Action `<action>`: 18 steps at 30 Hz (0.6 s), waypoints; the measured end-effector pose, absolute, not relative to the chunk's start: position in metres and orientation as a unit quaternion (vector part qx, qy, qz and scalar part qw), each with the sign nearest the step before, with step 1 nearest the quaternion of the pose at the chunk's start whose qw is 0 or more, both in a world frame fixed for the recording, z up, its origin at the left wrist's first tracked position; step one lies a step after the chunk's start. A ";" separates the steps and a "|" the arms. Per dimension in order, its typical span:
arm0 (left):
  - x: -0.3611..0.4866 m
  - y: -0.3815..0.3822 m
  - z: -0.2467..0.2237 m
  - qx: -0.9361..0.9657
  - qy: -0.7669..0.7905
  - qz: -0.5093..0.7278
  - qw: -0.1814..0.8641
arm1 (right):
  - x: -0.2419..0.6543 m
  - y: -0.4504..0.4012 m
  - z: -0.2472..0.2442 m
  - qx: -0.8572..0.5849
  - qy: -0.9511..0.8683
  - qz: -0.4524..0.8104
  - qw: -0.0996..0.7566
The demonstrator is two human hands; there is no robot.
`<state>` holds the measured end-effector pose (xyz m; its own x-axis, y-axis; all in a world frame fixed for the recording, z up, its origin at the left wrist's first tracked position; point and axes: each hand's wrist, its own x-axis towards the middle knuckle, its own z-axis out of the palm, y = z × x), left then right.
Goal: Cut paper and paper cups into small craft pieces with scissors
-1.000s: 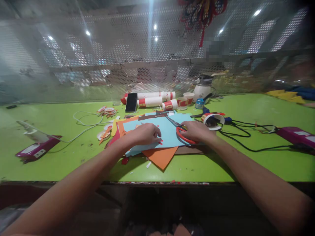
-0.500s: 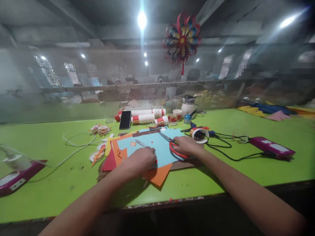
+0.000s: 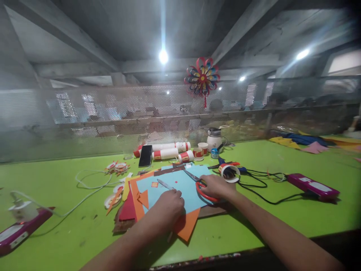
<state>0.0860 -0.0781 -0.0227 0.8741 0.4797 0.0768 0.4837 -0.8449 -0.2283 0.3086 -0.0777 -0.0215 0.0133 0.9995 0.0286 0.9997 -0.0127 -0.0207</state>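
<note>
My right hand (image 3: 216,187) is closed around the red handles of a pair of scissors (image 3: 208,196), whose blades lie over light blue paper (image 3: 194,173) and point away to the left. Over the near part of that paper, my left hand (image 3: 170,205) is closed with its fingers curled down; what lies under the fingertips is hidden. Just beyond it, a thin pale pen-like tool (image 3: 165,184) rests on the paper beside a small red-and-orange piece (image 3: 155,184). Orange paper (image 3: 188,226) sticks out from beneath toward me.
A tipped paper cup (image 3: 230,173) with dark contents and cables lies right of the scissors. Behind are a phone (image 3: 145,156), paper-cup tubes (image 3: 166,154), a blue jar (image 3: 214,153) and a white jug (image 3: 214,140). Purple power strips (image 3: 313,186) sit at both sides; a white cable crosses the left.
The head view has tilted upward, so the table sits lower in the picture. My left hand has shifted slightly over the paper, covering a red bit seen before. My right hand stays on the scissors.
</note>
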 end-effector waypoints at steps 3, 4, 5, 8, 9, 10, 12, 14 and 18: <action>0.079 -0.073 -0.020 -0.952 -0.294 -0.064 0.064 | 0.310 -0.077 -0.022 -0.711 -0.703 0.003 0.021; 0.077 -0.071 -0.018 -0.948 -0.305 -0.081 0.051 | 0.311 -0.076 -0.023 -0.712 -0.702 0.006 0.023; 0.075 -0.070 -0.015 -0.944 -0.312 -0.094 0.043 | 0.311 -0.076 -0.023 -0.712 -0.701 0.009 0.025; 0.069 -0.067 -0.006 -0.932 -0.331 -0.145 -0.003 | 0.311 -0.077 -0.022 -0.717 -0.696 0.013 0.033; 0.067 -0.066 -0.003 -0.927 -0.337 -0.163 -0.024 | 0.311 -0.078 -0.021 -0.719 -0.694 0.014 0.036; 0.065 -0.065 0.000 -0.921 -0.342 -0.178 -0.048 | 0.311 -0.078 -0.020 -0.720 -0.693 0.015 0.039; 0.062 -0.061 0.004 -0.906 -0.355 -0.205 -0.104 | 0.310 -0.079 -0.019 -0.722 -0.691 0.019 0.040; 0.060 -0.057 0.005 -0.889 -0.362 -0.219 -0.175 | 0.310 -0.079 -0.017 -0.725 -0.687 0.022 0.038; 0.058 -0.048 0.006 -0.842 -0.360 -0.215 -0.338 | 0.311 -0.075 -0.017 -0.731 -0.681 0.021 0.037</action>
<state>0.0581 -0.0484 0.0058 0.6482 0.7521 0.1192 0.4605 -0.5118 0.7252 0.3112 -0.0752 -0.0170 0.0715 0.9973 0.0195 0.9942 -0.0696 -0.0824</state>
